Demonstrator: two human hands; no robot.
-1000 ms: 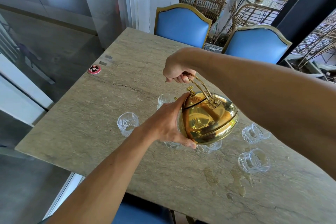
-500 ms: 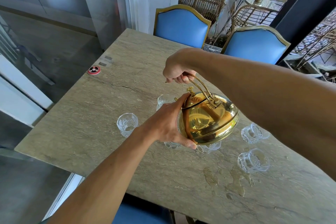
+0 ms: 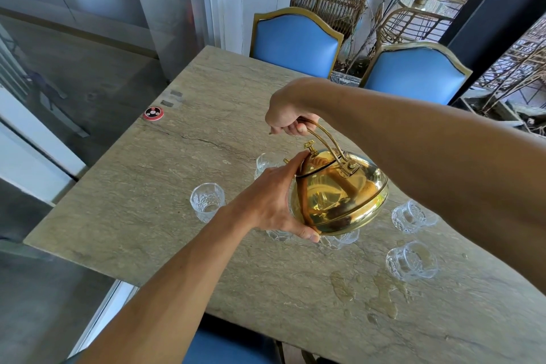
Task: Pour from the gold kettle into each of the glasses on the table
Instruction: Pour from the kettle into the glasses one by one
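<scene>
A round gold kettle (image 3: 342, 195) hangs tilted to the left above the stone table (image 3: 165, 186). My right hand (image 3: 288, 114) is closed around its arched handle. My left hand (image 3: 276, 201) cups the kettle's left side, thumb under the body, and hides the spout. Several clear textured glasses stand on the table: one (image 3: 206, 201) left of my left hand, one (image 3: 263, 164) behind it, two (image 3: 412, 217) (image 3: 410, 260) to the right. Parts of two more glasses (image 3: 339, 238) show under the kettle.
Spilled water (image 3: 384, 295) lies on the table near the front right. A small red round disc (image 3: 153, 113) sits near the table's left edge. Two blue chairs with gold frames (image 3: 295, 38) (image 3: 413, 74) stand behind the table. A blue seat (image 3: 224, 346) is below the near edge.
Almost nothing differs: both hands keep the same hold and the kettle stays tilted over the same glasses.
</scene>
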